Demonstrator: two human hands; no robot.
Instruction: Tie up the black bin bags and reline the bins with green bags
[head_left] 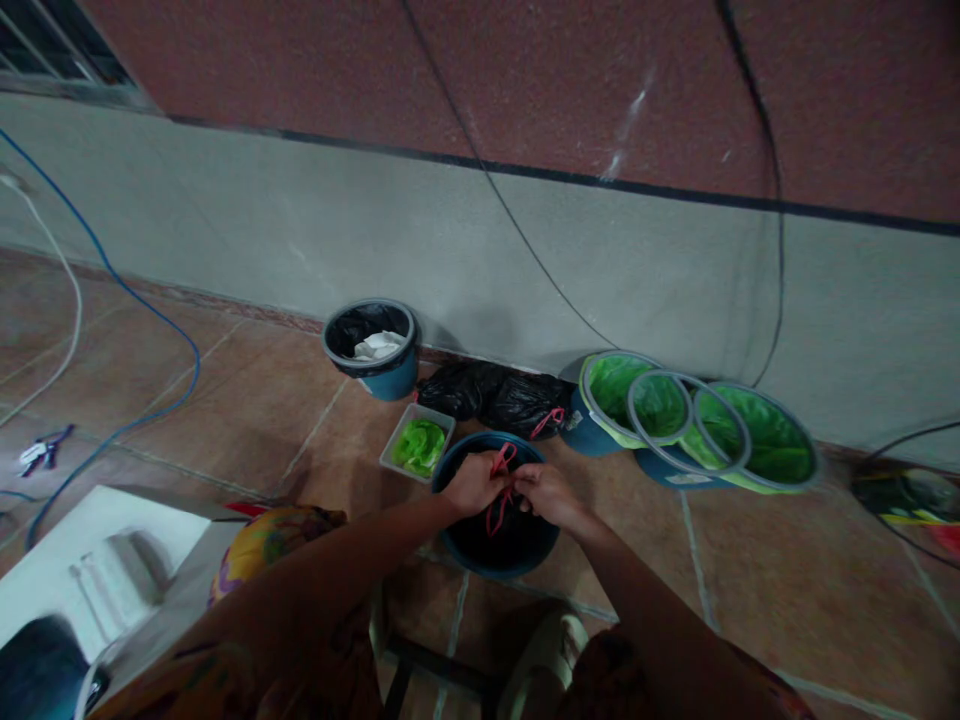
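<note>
Before us runs a wall, grey below and dark red above, and below it the tiled floor. On our right, two green-lined bins stand side by side by the wall, two grey rings lying across their tops. Nearest us is the dark blue bin, directly under our hands. Behind it, black plastic bags lie along the wall, with a black-lined bin to their left. A small tray with bright green plastic sits just beside the dark blue bin. Our left hand and right hand meet above its opening, the fingers of both pinched together on a pink drawstring.
</note>
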